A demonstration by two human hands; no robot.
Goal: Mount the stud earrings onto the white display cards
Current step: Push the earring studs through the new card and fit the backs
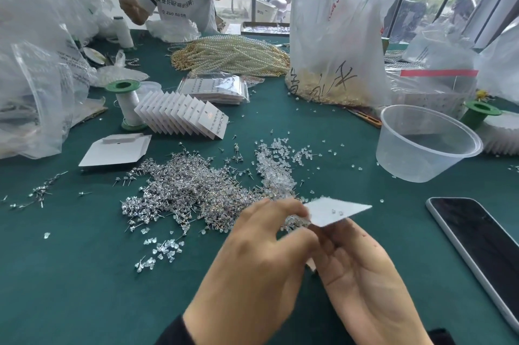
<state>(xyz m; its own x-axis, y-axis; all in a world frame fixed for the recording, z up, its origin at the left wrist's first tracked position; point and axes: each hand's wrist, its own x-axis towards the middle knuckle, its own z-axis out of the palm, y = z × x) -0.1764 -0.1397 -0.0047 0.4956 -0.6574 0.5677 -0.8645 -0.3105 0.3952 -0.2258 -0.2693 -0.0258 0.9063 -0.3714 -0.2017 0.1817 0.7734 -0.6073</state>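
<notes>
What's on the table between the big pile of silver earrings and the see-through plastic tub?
A heap of tiny clear earring backs, seen in the head view.

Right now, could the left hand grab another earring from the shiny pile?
Probably yes. The left hand is right beside the stud earring pile with nothing between them, but its fingers are pinching the white card and must let go first.
</notes>
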